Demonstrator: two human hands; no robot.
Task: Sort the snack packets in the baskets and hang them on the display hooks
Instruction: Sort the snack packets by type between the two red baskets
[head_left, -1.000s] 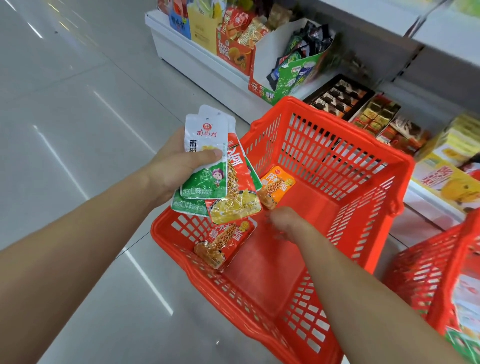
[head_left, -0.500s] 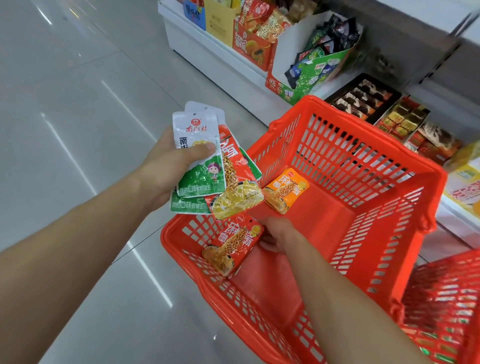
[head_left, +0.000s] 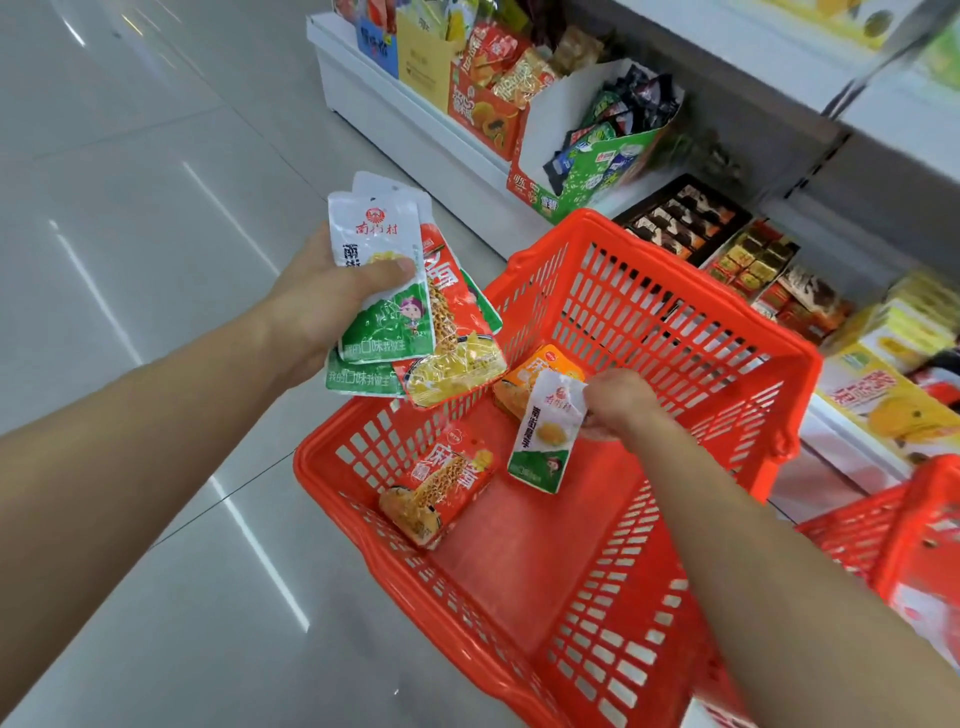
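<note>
- The left hand (head_left: 332, 306) is gripping a fan of snack packets, and its thumb is pressing on the front one.
- That front packet (head_left: 382, 291) is white on top and green below. It is showing the red letters "南街村" and a small cartoon face.
- A red noodle packet (head_left: 457, 332) is sticking out of the fan, just right of the left hand. Its big white letters are too cut off to read.
- The right hand (head_left: 618, 405) is pinching the top corner of a dangling packet (head_left: 545, 436). It is also saying "南街村" and is hanging inside the red basket (head_left: 675, 317).
- A red packet (head_left: 441, 488) is lying on the basket floor, left of the right hand.
- An orange packet (head_left: 540, 371) is lying just behind the dangling packet.
- A second basket (head_left: 883, 540) is sitting further right of the right hand, by the shelf (head_left: 415, 130) of snack boxes.
</note>
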